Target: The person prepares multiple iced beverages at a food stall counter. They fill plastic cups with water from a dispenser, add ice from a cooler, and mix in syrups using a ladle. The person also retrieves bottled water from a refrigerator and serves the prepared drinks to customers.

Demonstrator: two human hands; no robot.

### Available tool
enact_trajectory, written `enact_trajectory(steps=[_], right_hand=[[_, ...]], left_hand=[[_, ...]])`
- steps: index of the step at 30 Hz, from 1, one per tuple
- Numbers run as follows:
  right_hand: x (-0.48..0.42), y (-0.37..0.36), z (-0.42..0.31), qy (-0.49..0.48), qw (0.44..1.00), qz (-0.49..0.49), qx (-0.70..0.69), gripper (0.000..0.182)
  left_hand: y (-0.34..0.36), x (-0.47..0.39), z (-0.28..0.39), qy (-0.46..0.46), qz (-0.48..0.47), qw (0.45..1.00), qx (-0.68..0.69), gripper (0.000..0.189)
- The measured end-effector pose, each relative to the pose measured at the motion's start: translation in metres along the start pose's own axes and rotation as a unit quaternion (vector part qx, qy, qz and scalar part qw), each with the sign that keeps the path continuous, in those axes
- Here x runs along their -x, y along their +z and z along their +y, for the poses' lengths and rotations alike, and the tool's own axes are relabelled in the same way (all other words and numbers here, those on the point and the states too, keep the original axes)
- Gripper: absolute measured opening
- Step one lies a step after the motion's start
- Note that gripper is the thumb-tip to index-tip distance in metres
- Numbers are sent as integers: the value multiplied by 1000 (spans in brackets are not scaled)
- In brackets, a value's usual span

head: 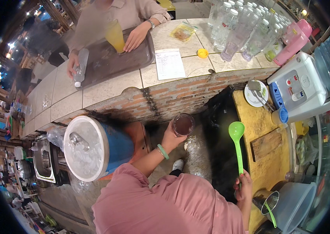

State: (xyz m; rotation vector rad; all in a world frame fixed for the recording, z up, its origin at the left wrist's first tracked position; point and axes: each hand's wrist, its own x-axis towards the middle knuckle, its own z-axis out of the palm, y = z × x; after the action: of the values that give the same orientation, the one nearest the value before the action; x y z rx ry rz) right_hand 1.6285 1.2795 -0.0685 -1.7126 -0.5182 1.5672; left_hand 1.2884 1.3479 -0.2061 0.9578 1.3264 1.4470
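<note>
My left hand (173,137) is closed around a clear cup of dark reddish-brown drink (183,125), held above the floor before the brick counter. A green bangle circles that wrist. To the right, my right hand (244,185) grips the handle of a bright green plastic ladle (236,131), its bowl pointing away from me, beside the yellow worktop (249,117). At my left stands a blue ice bucket with a white rim (104,152); ice cubes (83,161) and a clear scoop (78,140) lie in it.
Across the tiled counter (65,98), a person holds a glass of yellow drink (114,36) and a bottle (81,65) over a brown tray (106,68). Bottles (226,26), a water dispenser (299,84) and a plate (249,99) are at right; a steel pot (265,199) and plastic tub (296,204) sit nearer.
</note>
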Motion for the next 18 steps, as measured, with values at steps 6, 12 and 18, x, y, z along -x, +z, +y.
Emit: enact_trajectory(steps=[6,12,18], right_hand=[[2,-9,2,-3,1000,4,-21,27],[8,-14,1,-9,999,2,-31,27],[10,-21,4,-14,999,1,-35,26]], left_hand=[[12,-1,20,-7,-10,997,-75,77],[19,-4,15,21,-30,995,-94,77],[28,-2,15,11,-32,995,-97,78]])
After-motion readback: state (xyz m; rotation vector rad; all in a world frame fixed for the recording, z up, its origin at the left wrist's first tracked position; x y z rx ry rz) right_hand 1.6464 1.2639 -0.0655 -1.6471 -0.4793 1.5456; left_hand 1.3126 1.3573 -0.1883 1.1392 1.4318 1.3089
